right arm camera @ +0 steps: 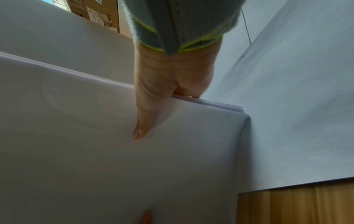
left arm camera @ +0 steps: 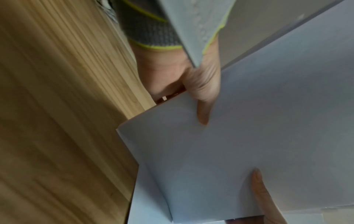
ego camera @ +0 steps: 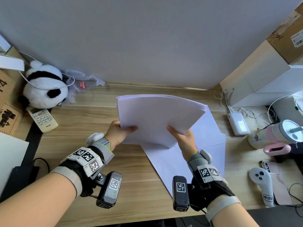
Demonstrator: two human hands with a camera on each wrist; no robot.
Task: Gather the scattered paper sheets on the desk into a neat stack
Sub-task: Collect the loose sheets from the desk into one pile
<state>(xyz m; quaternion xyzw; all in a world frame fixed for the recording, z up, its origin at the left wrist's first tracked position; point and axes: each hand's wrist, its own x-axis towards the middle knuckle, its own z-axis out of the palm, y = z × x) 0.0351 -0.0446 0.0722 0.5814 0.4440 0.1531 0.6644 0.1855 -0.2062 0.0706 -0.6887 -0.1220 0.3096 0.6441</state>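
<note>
Both wrists wear marker-tagged bands. Left hand (ego camera: 117, 133) and right hand (ego camera: 184, 139) each pinch the paper stack (ego camera: 157, 118), thumb on top, lifted above loose sheets (ego camera: 193, 158) on the desk (ego camera: 91, 161). Readable writing: "AUX" on the remote (ego camera: 42, 119), "TOY" on a controller (ego camera: 264, 185).

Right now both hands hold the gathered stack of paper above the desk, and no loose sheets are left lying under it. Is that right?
Not quite. Both the left hand and the right hand do hold the stack of paper above the desk, but loose sheets are left lying under it, as the head view shows.
</note>
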